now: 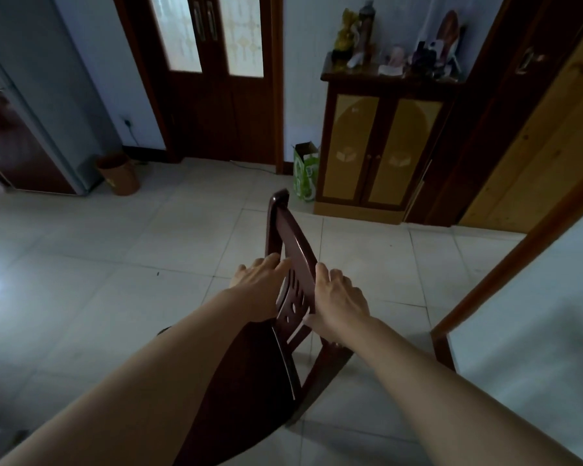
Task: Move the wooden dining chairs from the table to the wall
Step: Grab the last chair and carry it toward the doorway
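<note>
Head view: we take the dark wooden chair (293, 264) as the landmark; it stands on the pale tiled floor (115, 264) at frame centre, its backrest seen edge-on and tilted. The left hand (260, 284) lies on the left side of the backrest, fingers curled over its edge. The right hand (339, 302) clamps the right edge, thumb on the near face (its fingertips are hidden behind the wood). The seat is largely covered by the left forearm, and we cannot make out where the legs meet the floor.

Beyond the chair, against the far wall, stands a two-door cabinet (377, 156); the items on its top are blurred and hard to identify. A green-and-white carton (305, 174) sits just left of the cabinet. Far left of the chair is a brown bin (118, 174). To the chair's right, a wood-edged table (519, 257) is cut off by the frame.
</note>
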